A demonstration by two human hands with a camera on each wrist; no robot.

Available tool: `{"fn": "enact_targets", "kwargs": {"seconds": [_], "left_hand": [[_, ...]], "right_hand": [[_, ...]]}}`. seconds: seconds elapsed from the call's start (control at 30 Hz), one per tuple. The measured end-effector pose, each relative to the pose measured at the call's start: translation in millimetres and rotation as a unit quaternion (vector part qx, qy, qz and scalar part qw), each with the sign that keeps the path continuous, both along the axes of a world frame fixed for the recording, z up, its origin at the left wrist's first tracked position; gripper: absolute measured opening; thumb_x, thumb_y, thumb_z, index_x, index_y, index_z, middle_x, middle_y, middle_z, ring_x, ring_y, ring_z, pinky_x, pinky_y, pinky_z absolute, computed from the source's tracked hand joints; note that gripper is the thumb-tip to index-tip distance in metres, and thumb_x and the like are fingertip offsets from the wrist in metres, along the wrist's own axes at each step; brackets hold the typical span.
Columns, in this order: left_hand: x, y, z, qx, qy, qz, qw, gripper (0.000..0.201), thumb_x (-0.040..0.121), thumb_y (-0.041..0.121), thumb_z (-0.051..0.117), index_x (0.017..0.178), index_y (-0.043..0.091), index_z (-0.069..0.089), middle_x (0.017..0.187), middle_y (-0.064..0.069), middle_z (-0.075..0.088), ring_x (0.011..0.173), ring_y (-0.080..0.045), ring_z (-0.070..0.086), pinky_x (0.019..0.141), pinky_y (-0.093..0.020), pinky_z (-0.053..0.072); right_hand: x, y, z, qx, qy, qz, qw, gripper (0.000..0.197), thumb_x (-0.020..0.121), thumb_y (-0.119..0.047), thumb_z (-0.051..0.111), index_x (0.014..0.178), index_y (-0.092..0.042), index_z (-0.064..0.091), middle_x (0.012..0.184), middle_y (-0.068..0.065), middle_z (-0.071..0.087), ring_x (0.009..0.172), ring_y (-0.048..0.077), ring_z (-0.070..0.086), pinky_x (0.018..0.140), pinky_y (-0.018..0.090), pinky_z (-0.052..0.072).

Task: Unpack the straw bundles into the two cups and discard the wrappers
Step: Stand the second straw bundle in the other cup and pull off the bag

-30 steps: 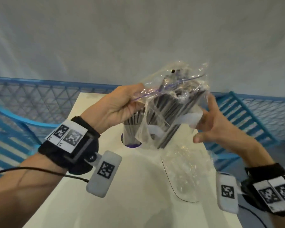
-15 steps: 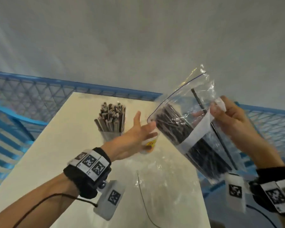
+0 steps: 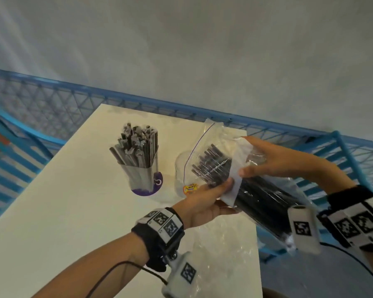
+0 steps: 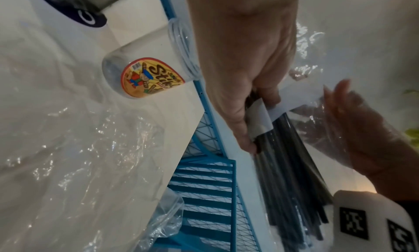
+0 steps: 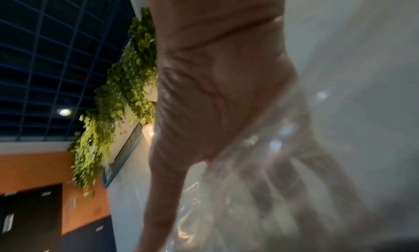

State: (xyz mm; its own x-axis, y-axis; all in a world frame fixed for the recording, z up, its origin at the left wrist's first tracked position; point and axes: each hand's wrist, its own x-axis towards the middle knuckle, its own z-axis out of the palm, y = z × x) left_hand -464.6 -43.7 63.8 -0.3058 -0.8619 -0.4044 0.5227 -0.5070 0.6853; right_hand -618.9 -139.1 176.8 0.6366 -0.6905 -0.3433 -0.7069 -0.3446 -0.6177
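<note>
A clear zip bag (image 3: 216,134) holding a bundle of black straws (image 3: 211,166) hangs tilted over the table's right side, its open end above the empty clear cup (image 3: 181,168). My left hand (image 3: 215,191) grips the bundle from below at its white paper band (image 4: 260,119). My right hand (image 3: 274,162) holds the bag from the right, thumb on the band. In the left wrist view my left hand (image 4: 247,87) curls round the straws (image 4: 285,166). The right wrist view shows my right hand (image 5: 211,98) against blurred plastic (image 5: 272,193). The other cup (image 3: 141,171), full of straws, stands on a purple base.
An empty clear wrapper (image 3: 224,254) lies crumpled on the white table (image 3: 73,211) near its right edge. The empty cup (image 4: 147,76) bears a yellow and red sticker. A blue mesh railing (image 3: 159,104) runs behind and to the right of the table.
My left hand came back from near the empty cup and took hold of the bundle at the band. The bag dropped lower and turned its open end towards the cup.
</note>
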Motion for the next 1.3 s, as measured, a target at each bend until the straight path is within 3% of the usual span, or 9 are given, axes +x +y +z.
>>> {"fn": "enact_targets", "kwargs": {"seconds": [0.23,0.37,0.53,0.7,0.77,0.87,1.03,1.17,1.3], "left_hand": [[9.1,-10.8,1.2,0.049,0.057,0.036,0.996,0.024,0.095,0.016,0.052,0.114,0.002,0.057,0.105,-0.016,0.068,0.095,-0.029,0.065,0.081,-0.044,0.056],[15.0,-13.5,0.0,0.045,0.055,0.022,0.997,0.044,0.091,0.009,0.059,0.131,-0.004,0.048,0.118,-0.021,0.065,0.096,-0.027,0.069,0.078,-0.039,0.06],[24.4,-12.2,-8.3,0.042,0.051,-0.01,0.998,0.029,0.088,0.003,0.061,0.117,0.004,0.06,0.109,-0.014,0.068,0.097,-0.026,0.065,0.089,-0.043,0.055],[32.6,-10.1,-7.4,0.04,0.058,-0.01,0.997,0.025,0.084,0.002,0.063,0.108,0.008,0.061,0.103,-0.012,0.07,0.101,-0.029,0.064,0.092,-0.047,0.052],[33.1,-10.5,-4.3,0.042,0.067,-0.005,0.997,0.027,0.082,0.003,0.064,0.108,0.007,0.06,0.11,-0.014,0.066,0.104,-0.03,0.063,0.09,-0.047,0.053],[31.7,-10.5,-0.2,0.044,0.087,0.009,0.995,0.022,0.085,0.001,0.061,0.107,0.006,0.06,0.112,-0.016,0.064,0.1,-0.029,0.064,0.084,-0.046,0.056],[28.7,-8.7,-2.4,0.046,0.106,0.009,0.993,0.022,0.086,-0.003,0.059,0.106,0.004,0.061,0.107,-0.016,0.068,0.095,-0.028,0.066,0.085,-0.048,0.054],[26.4,-8.6,-4.7,0.051,0.132,0.009,0.99,0.025,0.087,-0.007,0.055,0.11,0.002,0.06,0.109,-0.018,0.069,0.098,-0.03,0.066,0.086,-0.049,0.053],[14.8,-11.2,-0.9,0.047,0.134,0.005,0.99,0.025,0.088,-0.008,0.052,0.11,0.003,0.06,0.107,-0.018,0.07,0.096,-0.029,0.068,0.086,-0.048,0.054]], "right_hand": [[9.1,-18.9,-17.9,-0.013,0.083,0.022,0.996,0.105,0.057,-0.076,0.069,0.145,-0.043,0.022,0.144,-0.011,0.046,0.128,0.016,0.048,0.106,0.046,0.042],[15.0,-25.7,-14.4,-0.026,0.075,0.007,0.997,0.092,0.065,-0.07,0.065,0.142,-0.028,0.038,0.145,-0.008,0.045,0.126,0.015,0.049,0.103,0.034,0.041],[15.2,-14.2,2.6,0.013,-0.065,-0.055,0.996,0.043,0.075,-0.042,0.069,0.107,-0.013,0.066,0.1,0.006,0.072,0.09,0.025,0.068,0.087,0.039,0.055],[15.9,1.0,25.1,0.003,-0.162,-0.08,0.984,0.04,0.076,-0.034,0.071,0.096,0.0,0.066,0.085,0.018,0.069,0.073,0.033,0.058,0.079,0.039,0.049],[18.1,4.1,34.0,-0.009,-0.161,-0.073,0.984,0.033,0.076,-0.033,0.068,0.091,-0.004,0.068,0.081,0.012,0.071,0.076,0.035,0.06,0.081,0.04,0.05],[16.6,2.4,43.1,-0.003,-0.122,-0.051,0.991,0.031,0.076,-0.036,0.068,0.099,-0.016,0.071,0.095,0.001,0.074,0.089,0.015,0.068,0.087,0.032,0.049],[-2.4,-6.1,42.0,-0.012,0.081,0.015,0.997,0.077,0.058,-0.069,0.074,0.125,-0.063,0.038,0.124,-0.041,0.047,0.114,-0.004,0.051,0.095,0.026,0.038],[-13.6,-2.2,19.5,0.043,0.071,-0.024,0.996,0.098,0.058,-0.057,0.082,0.133,-0.062,0.018,0.137,-0.031,0.031,0.126,0.002,0.036,0.101,0.026,0.032],[-7.6,10.6,-17.2,0.146,0.036,-0.059,0.987,0.078,0.061,-0.039,0.085,0.127,-0.039,0.044,0.128,-0.011,0.059,0.104,0.007,0.065,0.088,0.022,0.052]]}}
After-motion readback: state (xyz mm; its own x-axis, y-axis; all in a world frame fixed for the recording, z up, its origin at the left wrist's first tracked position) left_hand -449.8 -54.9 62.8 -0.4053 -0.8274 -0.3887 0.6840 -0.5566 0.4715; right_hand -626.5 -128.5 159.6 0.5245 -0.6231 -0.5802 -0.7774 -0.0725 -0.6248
